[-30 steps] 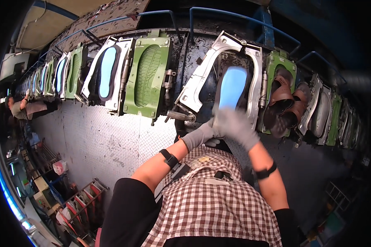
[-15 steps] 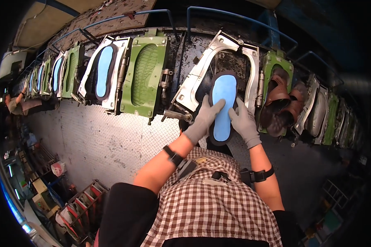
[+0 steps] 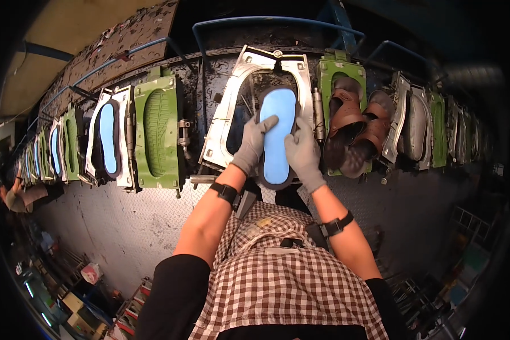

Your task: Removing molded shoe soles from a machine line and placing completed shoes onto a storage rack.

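Between my two grey-gloved hands is a blue insole (image 3: 278,133) with a wide dark rim, its long axis running away from me. My left hand (image 3: 250,146) grips its left edge, thumb lying over the blue face. Along the opposite edge, my right hand (image 3: 304,152) is closed on it, fingers partly hidden. A silvery metal mould frame (image 3: 224,119) with a foot-shaped opening stands just beyond, and the insole's far part overlaps that opening in view. Whether the two touch, I cannot tell.
An open green sole mould (image 3: 156,133) lies left of the frame. Brown strapped sandals (image 3: 346,116) rest over another green mould (image 3: 337,63) to the right. More moulds line both sides, some holding blue insoles (image 3: 108,139). Blue rails (image 3: 266,20) run behind. A person (image 3: 18,195) is at far left.
The insole, held in both hands, is now farther forward, over the frame's opening in view. My view has shifted to the right, so the moulds appear more to the left.
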The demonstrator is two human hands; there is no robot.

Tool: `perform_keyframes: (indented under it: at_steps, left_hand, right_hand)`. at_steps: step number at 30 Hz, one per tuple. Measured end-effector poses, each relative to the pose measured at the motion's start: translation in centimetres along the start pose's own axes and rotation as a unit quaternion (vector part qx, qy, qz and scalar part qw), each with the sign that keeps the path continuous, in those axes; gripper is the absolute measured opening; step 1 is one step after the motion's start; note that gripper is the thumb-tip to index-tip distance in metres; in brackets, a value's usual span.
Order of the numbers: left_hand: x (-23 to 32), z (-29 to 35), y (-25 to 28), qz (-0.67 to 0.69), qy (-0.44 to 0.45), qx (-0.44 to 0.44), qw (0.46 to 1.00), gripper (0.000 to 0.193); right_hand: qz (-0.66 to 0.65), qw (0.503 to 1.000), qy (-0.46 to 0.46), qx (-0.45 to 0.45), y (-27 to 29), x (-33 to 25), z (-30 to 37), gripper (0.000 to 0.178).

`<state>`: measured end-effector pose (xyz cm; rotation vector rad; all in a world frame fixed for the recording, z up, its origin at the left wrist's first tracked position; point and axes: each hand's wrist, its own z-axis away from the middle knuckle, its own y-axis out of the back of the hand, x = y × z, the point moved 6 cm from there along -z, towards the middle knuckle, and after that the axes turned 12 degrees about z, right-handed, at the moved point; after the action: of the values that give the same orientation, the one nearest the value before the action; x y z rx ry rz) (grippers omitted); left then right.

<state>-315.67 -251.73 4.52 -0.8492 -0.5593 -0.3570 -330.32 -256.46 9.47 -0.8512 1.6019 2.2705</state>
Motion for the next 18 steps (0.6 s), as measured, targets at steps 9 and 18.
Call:
perform_keyframes:
  at_steps: [9, 18]
  left_hand:
    - [2.0, -4.4, -1.9, -0.013, -0.102, 0.003, 0.995, 0.047]
    - [2.5, -5.9, -2.6, -0.097, -0.005, -0.043, 0.994, 0.057]
  right_hand:
    - [0.03, 0.991, 0.126, 0.016, 2.5, -1.8, -6.6, 0.055]
    - [0.103, 0.988, 0.078, -0.082, 3.7, -1.0, -6.7, 0.058]
